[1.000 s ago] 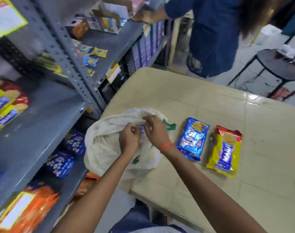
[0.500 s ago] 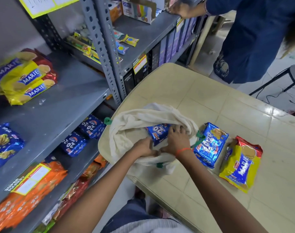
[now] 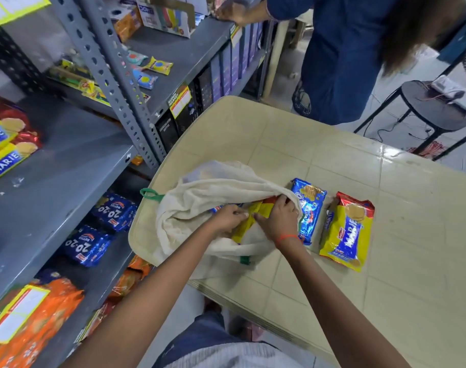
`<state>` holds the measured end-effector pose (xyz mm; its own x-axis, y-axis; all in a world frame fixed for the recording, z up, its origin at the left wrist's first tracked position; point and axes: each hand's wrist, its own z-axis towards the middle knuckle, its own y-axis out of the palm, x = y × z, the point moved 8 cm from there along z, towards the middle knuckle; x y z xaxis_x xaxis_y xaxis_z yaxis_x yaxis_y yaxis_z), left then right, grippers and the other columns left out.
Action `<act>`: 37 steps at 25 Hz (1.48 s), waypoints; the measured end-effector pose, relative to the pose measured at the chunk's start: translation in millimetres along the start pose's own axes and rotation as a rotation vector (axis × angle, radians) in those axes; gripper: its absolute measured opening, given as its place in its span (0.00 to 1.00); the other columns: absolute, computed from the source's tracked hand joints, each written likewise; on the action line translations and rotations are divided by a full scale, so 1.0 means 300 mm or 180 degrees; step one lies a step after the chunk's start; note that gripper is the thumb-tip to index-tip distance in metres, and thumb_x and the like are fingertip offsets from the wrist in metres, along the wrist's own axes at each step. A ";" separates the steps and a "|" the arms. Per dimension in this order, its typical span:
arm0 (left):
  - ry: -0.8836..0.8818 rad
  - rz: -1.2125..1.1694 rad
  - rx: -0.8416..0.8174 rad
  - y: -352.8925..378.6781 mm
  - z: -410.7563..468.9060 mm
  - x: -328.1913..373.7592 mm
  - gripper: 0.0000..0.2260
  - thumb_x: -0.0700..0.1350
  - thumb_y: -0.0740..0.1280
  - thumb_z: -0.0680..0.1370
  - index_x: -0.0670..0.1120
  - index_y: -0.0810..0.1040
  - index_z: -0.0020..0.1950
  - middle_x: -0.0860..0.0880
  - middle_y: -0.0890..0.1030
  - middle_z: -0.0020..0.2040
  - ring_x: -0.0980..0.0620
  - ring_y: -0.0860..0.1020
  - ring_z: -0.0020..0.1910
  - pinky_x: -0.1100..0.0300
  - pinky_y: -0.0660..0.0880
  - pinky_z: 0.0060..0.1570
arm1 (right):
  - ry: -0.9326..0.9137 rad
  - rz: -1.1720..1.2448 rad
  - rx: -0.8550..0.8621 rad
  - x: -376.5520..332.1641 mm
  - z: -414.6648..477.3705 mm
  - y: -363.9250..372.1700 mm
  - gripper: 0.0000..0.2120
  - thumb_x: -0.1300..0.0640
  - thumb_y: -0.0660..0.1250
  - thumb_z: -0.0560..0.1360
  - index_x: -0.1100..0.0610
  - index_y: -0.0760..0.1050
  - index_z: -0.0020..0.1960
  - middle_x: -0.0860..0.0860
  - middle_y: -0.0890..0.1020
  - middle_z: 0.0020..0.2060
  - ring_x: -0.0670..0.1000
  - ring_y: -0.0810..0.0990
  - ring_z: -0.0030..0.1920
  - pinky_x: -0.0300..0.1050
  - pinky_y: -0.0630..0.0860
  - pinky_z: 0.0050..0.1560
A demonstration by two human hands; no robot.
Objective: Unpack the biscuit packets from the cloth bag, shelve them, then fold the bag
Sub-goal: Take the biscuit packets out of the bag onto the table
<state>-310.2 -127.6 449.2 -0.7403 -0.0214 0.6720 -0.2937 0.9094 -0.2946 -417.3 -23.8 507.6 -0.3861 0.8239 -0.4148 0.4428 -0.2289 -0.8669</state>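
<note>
A cream cloth bag (image 3: 200,205) with green handles lies on the beige table (image 3: 332,160) near its left corner. Both hands are in the bag's mouth. My left hand (image 3: 227,217) and my right hand (image 3: 279,221) pinch a yellow and red Marie packet (image 3: 249,219) that is partly out of the bag. A blue packet (image 3: 217,209) peeks out beside my left hand. To the right on the table lie a blue 20-20 packet (image 3: 310,205) and a second yellow Marie packet (image 3: 347,229).
Grey metal shelves (image 3: 67,166) stand at the left, holding Marie packets (image 3: 6,147), blue 20-20 packets (image 3: 101,221) and orange packets (image 3: 32,314). Another person in blue (image 3: 340,59) stands behind the table at the shelf. A black stool (image 3: 436,107) is at the right.
The blue packet that showed in the bag's mouth is now mostly covered, and a yellow Marie packet has come up between my hands. The view shifted slightly.
</note>
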 end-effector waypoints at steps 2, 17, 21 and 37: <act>0.0035 -0.0108 -0.0020 0.007 0.003 0.013 0.15 0.53 0.66 0.77 0.42 0.79 0.53 0.48 0.80 0.41 0.52 0.77 0.38 0.60 0.74 0.38 | 0.0179 0.0823 0.0063 0.015 0.037 -0.019 0.28 0.53 0.70 0.71 0.64 0.69 0.65 0.63 0.75 0.62 0.63 0.74 0.63 0.52 0.70 0.63; 0.0103 0.0764 0.0871 -0.168 0.055 0.129 0.31 0.59 0.76 0.63 0.43 0.77 0.60 0.46 0.81 0.56 0.47 0.79 0.54 0.57 0.74 0.51 | -0.0073 0.1494 -0.0821 -0.055 0.024 0.155 0.34 0.65 0.70 0.69 0.56 0.59 0.71 0.51 0.77 0.42 0.52 0.76 0.44 0.41 0.71 0.42; 0.0586 -0.0288 0.0662 -0.273 0.024 0.139 0.27 0.51 0.80 0.62 0.44 0.80 0.59 0.46 0.83 0.57 0.48 0.81 0.56 0.49 0.77 0.61 | -0.0489 0.0894 -0.0663 -0.046 0.006 0.128 0.32 0.63 0.63 0.73 0.50 0.56 0.74 0.57 0.79 0.38 0.58 0.78 0.39 0.47 0.75 0.41; -0.0942 -0.0130 -0.0375 -0.563 -0.128 -0.048 0.27 0.58 0.77 0.61 0.45 0.78 0.55 0.47 0.85 0.47 0.49 0.83 0.46 0.54 0.81 0.51 | 0.0838 0.1937 -0.0371 0.017 0.058 0.174 0.25 0.46 0.67 0.74 0.62 0.67 0.62 0.62 0.79 0.58 0.60 0.78 0.56 0.48 0.73 0.50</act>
<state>-226.6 -264.9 515.3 -0.8781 -0.1632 0.4499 -0.2677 0.9467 -0.1791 -410.2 -40.4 455.5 0.1634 0.6681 -0.7259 0.6093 -0.6470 -0.4583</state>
